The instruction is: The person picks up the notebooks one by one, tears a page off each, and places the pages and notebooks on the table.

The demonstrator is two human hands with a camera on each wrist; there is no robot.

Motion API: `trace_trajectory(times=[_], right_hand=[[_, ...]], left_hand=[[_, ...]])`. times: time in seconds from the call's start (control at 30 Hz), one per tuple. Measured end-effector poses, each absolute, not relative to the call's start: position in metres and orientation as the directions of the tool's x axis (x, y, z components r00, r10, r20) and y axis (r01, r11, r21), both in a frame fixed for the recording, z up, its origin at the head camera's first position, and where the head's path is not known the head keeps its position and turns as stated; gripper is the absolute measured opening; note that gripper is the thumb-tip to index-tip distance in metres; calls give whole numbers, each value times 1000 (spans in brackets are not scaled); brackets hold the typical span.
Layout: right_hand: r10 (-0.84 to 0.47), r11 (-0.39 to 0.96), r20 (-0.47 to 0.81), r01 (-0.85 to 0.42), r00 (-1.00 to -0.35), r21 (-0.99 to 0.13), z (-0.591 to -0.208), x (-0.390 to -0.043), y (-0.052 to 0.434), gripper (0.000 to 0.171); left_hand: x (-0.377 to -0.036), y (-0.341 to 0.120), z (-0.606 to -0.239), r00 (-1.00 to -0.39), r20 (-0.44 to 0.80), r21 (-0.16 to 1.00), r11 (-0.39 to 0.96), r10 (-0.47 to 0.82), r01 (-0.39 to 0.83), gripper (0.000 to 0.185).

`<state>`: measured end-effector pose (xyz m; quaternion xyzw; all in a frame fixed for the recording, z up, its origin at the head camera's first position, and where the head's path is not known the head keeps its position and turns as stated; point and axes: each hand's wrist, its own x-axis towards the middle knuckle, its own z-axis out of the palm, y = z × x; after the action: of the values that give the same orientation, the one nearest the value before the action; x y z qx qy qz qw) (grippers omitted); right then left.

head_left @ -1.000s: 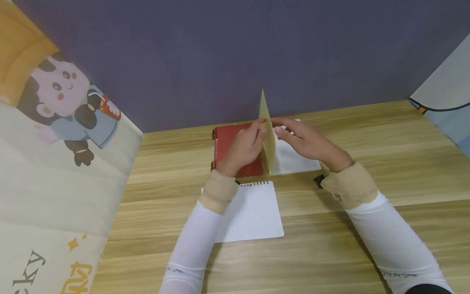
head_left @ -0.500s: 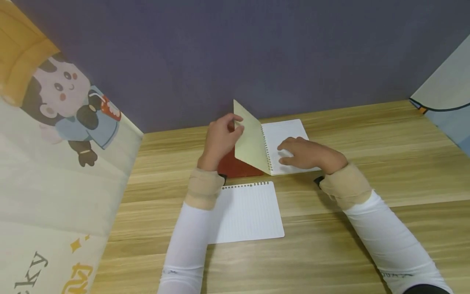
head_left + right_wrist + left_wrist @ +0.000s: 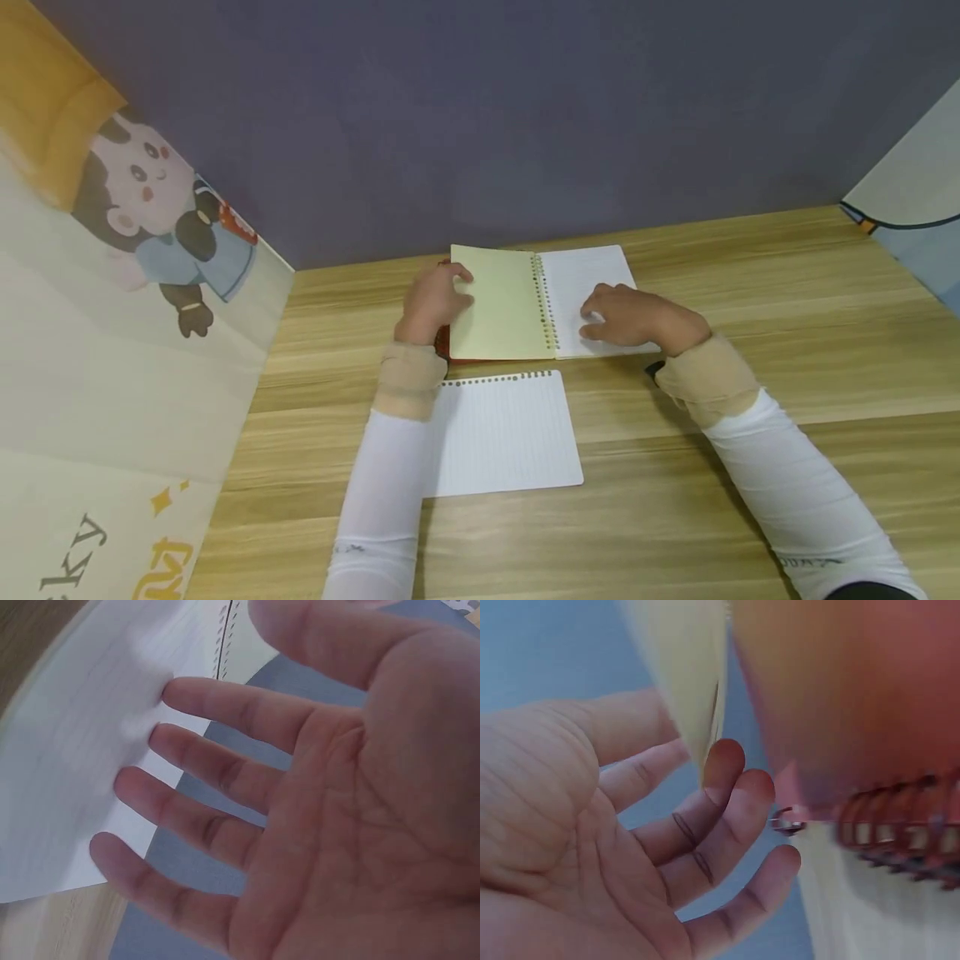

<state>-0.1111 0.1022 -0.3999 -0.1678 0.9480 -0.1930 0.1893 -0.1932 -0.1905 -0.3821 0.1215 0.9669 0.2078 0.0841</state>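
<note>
A spiral notebook lies open on the wooden table (image 3: 750, 275), with a pale yellow page (image 3: 501, 307) on the left and a white lined page (image 3: 579, 279) on the right. Its red cover (image 3: 444, 348) shows under the yellow page. My left hand (image 3: 448, 287) is at the yellow page's left edge with its fingers loose (image 3: 727, 795). The page edge (image 3: 686, 675) lies between thumb and fingers, beside the red cover (image 3: 840, 697) and rings (image 3: 900, 829). My right hand (image 3: 600, 317) rests its straight fingertips (image 3: 150, 735) on the white page (image 3: 82, 750).
A loose lined sheet (image 3: 510, 433) with punched holes lies in front of the notebook, partly under my left forearm. A small black object (image 3: 651, 367) sits by my right wrist. A cartoon-printed cloth panel (image 3: 135, 317) stands at the left, a grey wall (image 3: 487, 108) behind.
The yellow page, upright a second ago, has swung left and down flat over the red cover, my left hand following it. My right hand settled on the white page.
</note>
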Motion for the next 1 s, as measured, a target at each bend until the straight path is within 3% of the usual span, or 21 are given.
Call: trace_trajectory(times=[0.27,0.43,0.7,1.0], right_hand=[[-376,884,-314,-236,-872,-403,-398,-110,103,47],[-371,884,-315,-228,-874,-409,-398,-110,103,46],[-356,894,-315,-222,-880,-389,-401,-115,106,44],[-353,898,-315,-224,-881,-379,-401,-116,107,41]], left_hand=[[-193,-188,-396,-941,-221,371,914,257,162,44],[-187,-174,-394,-912,-238,254,928,334,273,59],[-174,-123,-403,-795,-193,302,806,575,509,59],[-167,-111,-416,-781,-268,265,823,564,503,62]])
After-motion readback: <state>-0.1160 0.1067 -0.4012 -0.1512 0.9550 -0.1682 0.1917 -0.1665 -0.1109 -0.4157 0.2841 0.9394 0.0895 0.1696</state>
